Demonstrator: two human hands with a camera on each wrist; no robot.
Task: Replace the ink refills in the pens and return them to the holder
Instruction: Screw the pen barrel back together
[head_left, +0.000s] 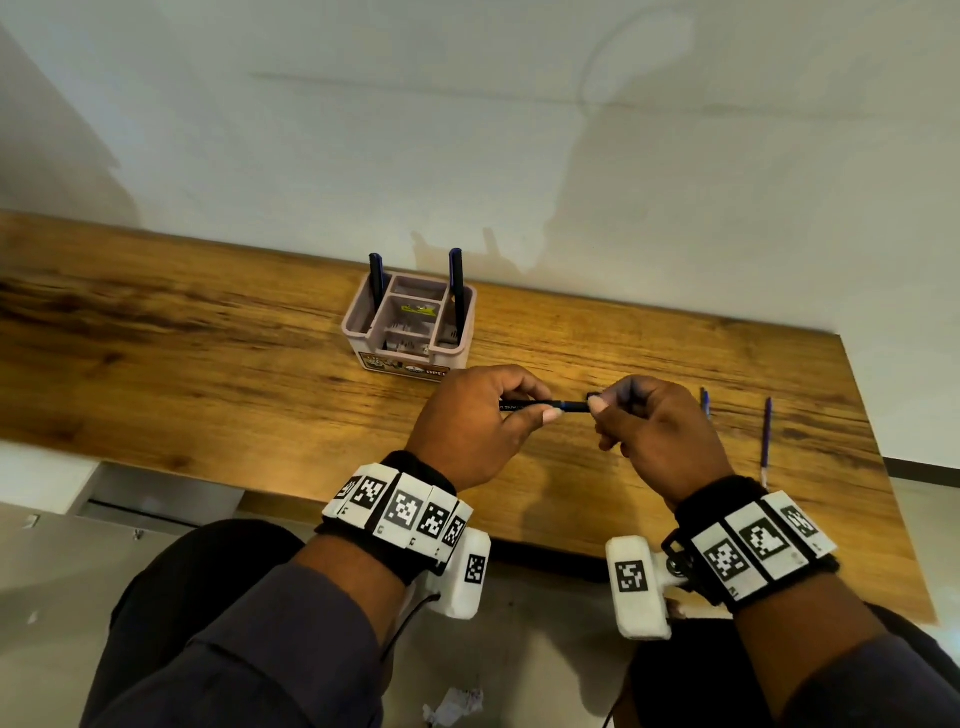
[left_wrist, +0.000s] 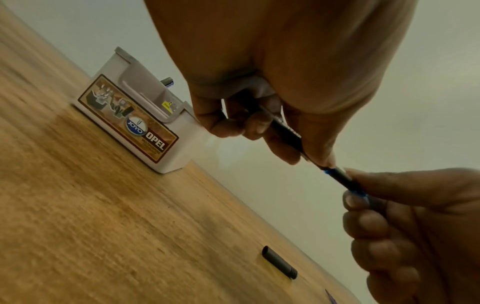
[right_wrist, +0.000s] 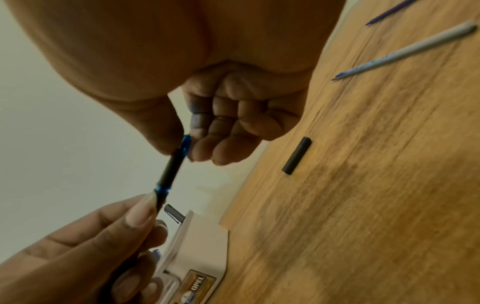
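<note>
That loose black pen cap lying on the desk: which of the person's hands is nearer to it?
Right. The right hand hovers just above and beside the pen cap, pinching the pen. The left hand grips the pen's other end, farther off toward the holder.

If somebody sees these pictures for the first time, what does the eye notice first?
Both hands meet above the wooden table: the left hand grips a black pen, the right hand pinches its blue-ringed end. Behind them stands the holder with two pens.
</note>
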